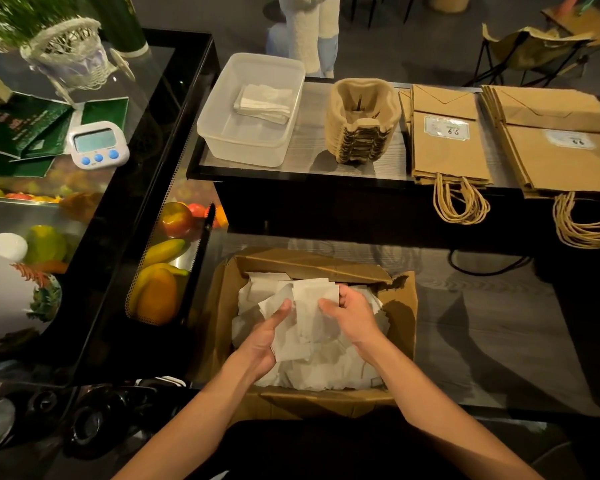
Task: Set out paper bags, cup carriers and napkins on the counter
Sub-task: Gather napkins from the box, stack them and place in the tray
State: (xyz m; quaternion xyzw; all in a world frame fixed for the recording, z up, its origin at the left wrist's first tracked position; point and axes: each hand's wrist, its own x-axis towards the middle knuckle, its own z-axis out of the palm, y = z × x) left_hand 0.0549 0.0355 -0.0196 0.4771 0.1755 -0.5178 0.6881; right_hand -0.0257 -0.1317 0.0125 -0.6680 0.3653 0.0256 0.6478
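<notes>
An open cardboard box (400, 306) on the lower counter is full of loose white napkins (326, 372). Both hands hold a bunch of napkins (309, 313) over the box: my left hand (267, 337) grips it from the left, my right hand (352, 315) from the right. On the upper counter a clear plastic tub (222, 109) holds a small pile of folded napkins (265, 102). To the tub's right stands a stack of pulp cup carriers (361, 123), then two piles of brown paper bags (447, 140) (561, 147) with twine handles hanging over the edge.
A white digital timer (97, 143) and green leaflets (25, 133) lie on the glass display case at left, with fruit (160, 292) inside it. A woven basket (68, 50) stands at the back left. A black cable (489, 266) lies right of the box.
</notes>
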